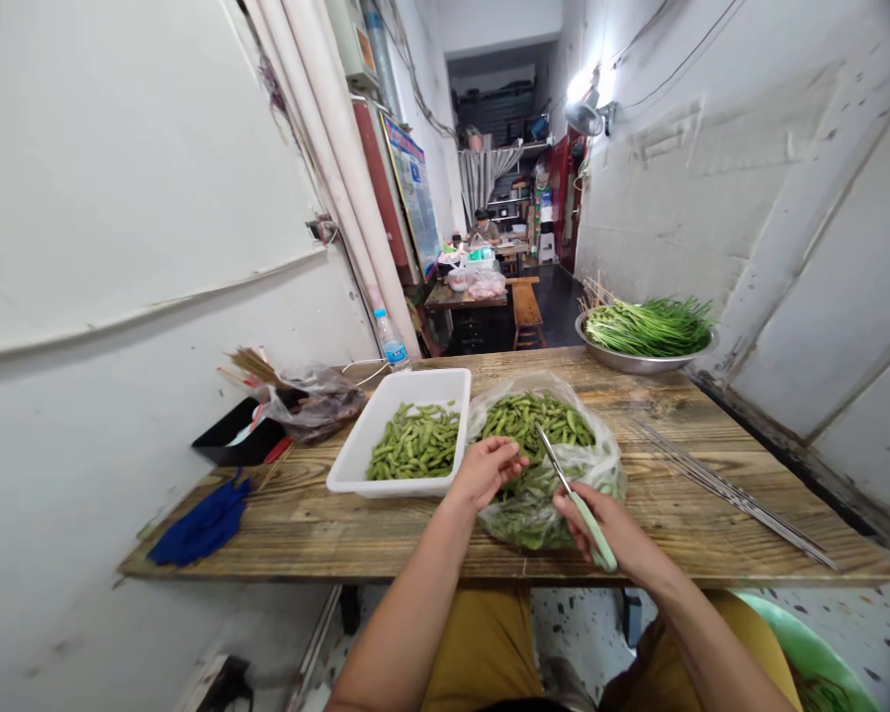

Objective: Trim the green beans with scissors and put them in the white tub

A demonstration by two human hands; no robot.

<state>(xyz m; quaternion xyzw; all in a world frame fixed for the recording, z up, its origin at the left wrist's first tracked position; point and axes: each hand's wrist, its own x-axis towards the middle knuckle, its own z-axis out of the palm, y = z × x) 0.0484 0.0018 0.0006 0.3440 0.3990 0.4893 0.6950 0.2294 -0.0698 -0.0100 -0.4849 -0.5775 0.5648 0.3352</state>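
My right hand (597, 519) is wrapped round a pair of scissors (582, 509) with pale green handles. Their metal blades point up and away, over a clear plastic bag (608, 455) of green soybean pods (538, 417). At the bag's left side, my left hand (489, 470) has its fingers curled together above the pods. Whatever is between those fingertips is too small to make out. Left of the bag stands a white plastic tub (345, 473), which holds more green pods (415, 442).
A metal bowl of long green stalks (649, 328) stands at the back right, with thin metal skewers (734, 489) nearer me. On the left are a blue cloth (202, 524), a black box (233, 435) and a water bottle (392, 341). A person (484, 227) sits far back.
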